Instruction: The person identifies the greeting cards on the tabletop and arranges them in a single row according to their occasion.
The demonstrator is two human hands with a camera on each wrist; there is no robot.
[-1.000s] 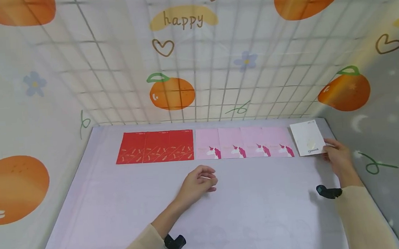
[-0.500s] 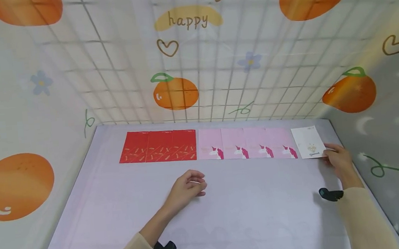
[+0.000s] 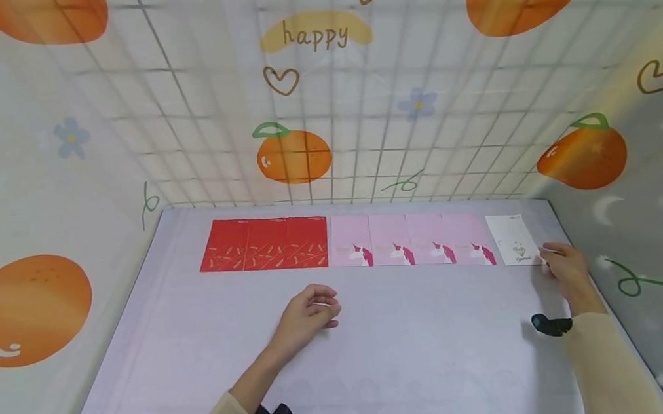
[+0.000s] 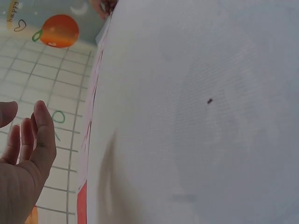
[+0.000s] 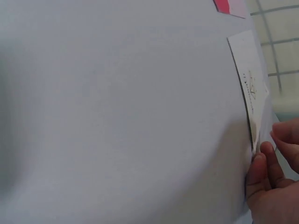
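Observation:
A white card (image 3: pixel 512 241) with a small gold diamond print lies at the right end of a row of cards. My right hand (image 3: pixel 568 270) is at its lower right edge, fingertips touching that edge in the right wrist view, where the white card (image 5: pixel 250 84) lies along the table's back side. To its left are several pink unicorn cards (image 3: pixel 389 231), then red cards (image 3: pixel 266 239) with gold flecks. My left hand (image 3: pixel 308 314) hovers in front of the row, fingers loosely bent and holding nothing; the left wrist view shows this hand (image 4: pixel 28 163) with thumb and fingers apart.
The row runs along the back of a white-covered table (image 3: pixel 416 357). Behind it rises a patterned curtain (image 3: pixel 361 138) over a wire grid, with cloth walls at left and right. The right forearm is close to the right wall.
The white card, tilted up at my right hand a second ago, has come down flat, and its right-hand fingers have eased to its edge. My left hand has drawn back leftward.

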